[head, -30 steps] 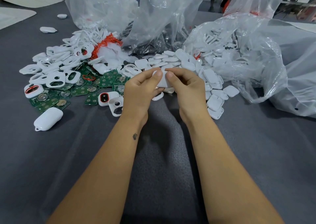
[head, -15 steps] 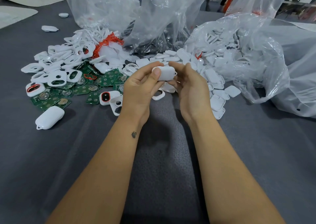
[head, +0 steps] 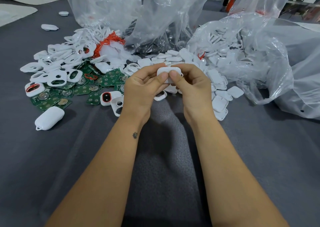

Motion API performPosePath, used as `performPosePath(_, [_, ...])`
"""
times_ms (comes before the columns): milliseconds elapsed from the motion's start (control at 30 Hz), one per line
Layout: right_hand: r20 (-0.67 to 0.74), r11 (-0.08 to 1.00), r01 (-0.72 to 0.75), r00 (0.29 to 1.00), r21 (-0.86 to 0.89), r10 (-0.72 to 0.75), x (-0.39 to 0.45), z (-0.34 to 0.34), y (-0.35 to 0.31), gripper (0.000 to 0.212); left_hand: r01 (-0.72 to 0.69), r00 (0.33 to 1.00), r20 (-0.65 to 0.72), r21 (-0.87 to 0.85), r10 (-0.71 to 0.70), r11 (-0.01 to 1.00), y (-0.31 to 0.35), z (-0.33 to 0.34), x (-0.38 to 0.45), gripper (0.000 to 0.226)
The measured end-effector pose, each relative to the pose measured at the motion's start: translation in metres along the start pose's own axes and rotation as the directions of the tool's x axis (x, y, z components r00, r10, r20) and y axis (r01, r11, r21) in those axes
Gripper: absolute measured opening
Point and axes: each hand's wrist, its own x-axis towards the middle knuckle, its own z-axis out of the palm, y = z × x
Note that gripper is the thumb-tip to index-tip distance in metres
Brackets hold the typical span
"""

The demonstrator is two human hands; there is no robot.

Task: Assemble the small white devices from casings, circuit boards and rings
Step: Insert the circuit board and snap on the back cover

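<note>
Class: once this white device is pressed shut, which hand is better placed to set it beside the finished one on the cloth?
Probably the left hand: the finished device lies on its side, beyond the circuit boards. The right hand would have to cross over.

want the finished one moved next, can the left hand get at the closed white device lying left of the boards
Probably not yet: the path to the closed white device looks free, but the left hand is busy pinching a white casing.

Assembly workshop — heaps of white casings (head: 57,71), circuit boards (head: 81,90), plastic bags (head: 173,15)
</note>
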Motion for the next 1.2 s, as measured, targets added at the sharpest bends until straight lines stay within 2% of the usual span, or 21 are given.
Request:
performPosePath(133, [-0.048, 0.997, -0.017, 0.999, -0.076, 0.013, -0.001, 0.003, 0.003, 0.014, -0.086, 0.996, -0.017, 0.065, 0.087, 0.994, -0.002, -0.003, 0.001, 0.022])
performPosePath(233, [-0.173, 0.968, -0.163, 0.976, -0.192, 0.130, 0.002, 0.004, 0.010, 0.021, -0.132, 0.987, -0.074, 0.140, 0.144, 0.981, -0.004, -0.004, 0.003, 0.030])
performPosePath(267, [-0.198, 0.956, -0.230, 0.961, -0.183, 0.194, 0.003, 0.005, 0.010, 0.020, -0.138, 0.985, -0.082, 0.173, 0.154, 0.975, -0.005, -0.004, 0.003, 0.032])
performPosePath(333, [-0.145, 0.945, -0.328, 0.935, -0.003, 0.324, 0.004, 0.006, 0.008, 0.028, -0.146, 0.984, -0.059, 0.250, 0.166, 0.957, -0.005, -0.003, 0.002, 0.036])
performPosePath(367, [-0.104, 0.936, -0.343, 0.931, 0.081, 0.350, 0.004, 0.006, 0.007, 0.031, -0.146, 0.986, -0.038, 0.287, 0.163, 0.947, -0.005, -0.002, 0.001, 0.039])
performPosePath(433, [-0.078, 0.938, -0.326, 0.939, 0.118, 0.336, 0.003, 0.007, 0.005, 0.026, -0.132, 0.990, -0.001, 0.339, 0.140, 0.931, -0.007, 0.001, 0.000, 0.042])
performPosePath(467, [-0.083, 0.946, -0.305, 0.946, 0.110, 0.314, 0.003, 0.006, 0.005, 0.023, -0.112, 0.993, 0.001, 0.324, 0.118, 0.940, -0.007, 0.002, -0.001, 0.043])
performPosePath(533, [-0.091, 0.957, -0.268, 0.956, 0.108, 0.278, 0.003, 0.004, 0.004, 0.017, -0.023, 0.999, -0.034, 0.174, 0.029, 0.985, -0.006, 0.002, 0.000, 0.045])
performPosePath(600, [-0.083, 0.961, -0.249, 0.962, 0.119, 0.260, 0.003, 0.003, 0.003, 0.018, 0.054, 0.995, -0.086, 0.028, -0.051, 0.998, -0.004, 0.000, 0.003, 0.045])
performPosePath(667, [-0.078, 0.959, -0.253, 0.961, 0.125, 0.264, 0.003, 0.003, 0.002, 0.022, 0.096, 0.988, -0.120, -0.033, -0.099, 0.995, -0.002, -0.001, 0.004, 0.044])
performPosePath(800, [-0.088, 0.953, -0.254, 0.959, 0.162, 0.271, 0.003, 0.004, 0.001, 0.020, 0.153, 0.978, -0.135, -0.064, -0.160, 0.986, 0.000, 0.002, 0.003, 0.040])
performPosePath(1200, [-0.068, 0.946, -0.227, 0.966, 0.231, 0.248, 0.005, 0.002, 0.000, 0.015, 0.212, 0.970, -0.115, -0.014, -0.213, 0.977, -0.003, 0.002, 0.003, 0.019])
